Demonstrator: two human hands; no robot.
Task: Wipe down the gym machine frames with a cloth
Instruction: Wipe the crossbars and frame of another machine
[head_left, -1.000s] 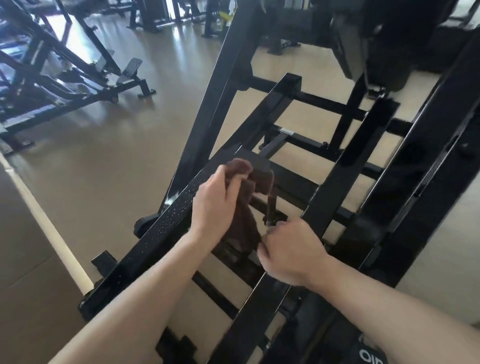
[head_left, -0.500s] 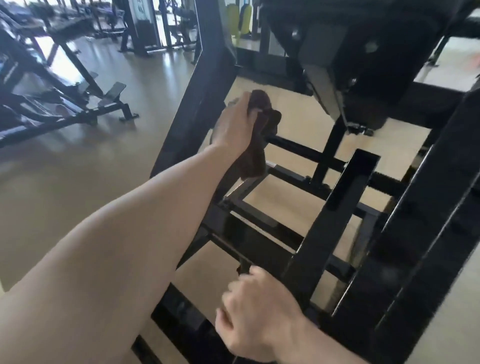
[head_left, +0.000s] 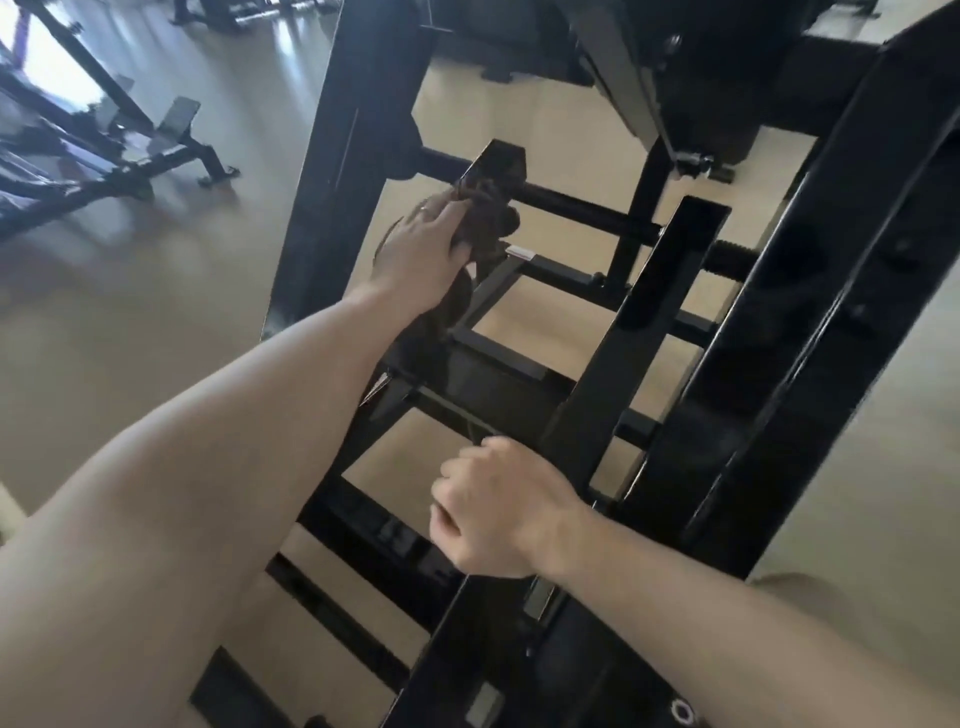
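While the left hand (head_left: 423, 247) was stretched out along the black machine frame (head_left: 631, 332), its fingers were wrapped over a bunched brown cloth (head_left: 485, 221), pressing it against the upper end of a slanted square tube (head_left: 496, 163) of that frame; thin ring visible on one finger. Cloth sat between palm and tube, a darker fold of it trailing down under the wrist toward the crossbars. Right hand (head_left: 501, 512) was lower and nearer the camera, fingers curled into a loose fist, held nothing that I could see, knuckles just beside the inner slanted rail; contact with the rail couldn't be told. Frame itself: several parallel slanted black rails joined by crossbars, a threaded-looking round bar (head_left: 576, 205) running across just past the cloth, a small white tag (head_left: 521, 253) on a bar right of the left hand. Tan floor (head_left: 156, 322) showed through the gaps. Another black machine (head_left: 104, 150) stood well apart at upper left, glare on the floor near it
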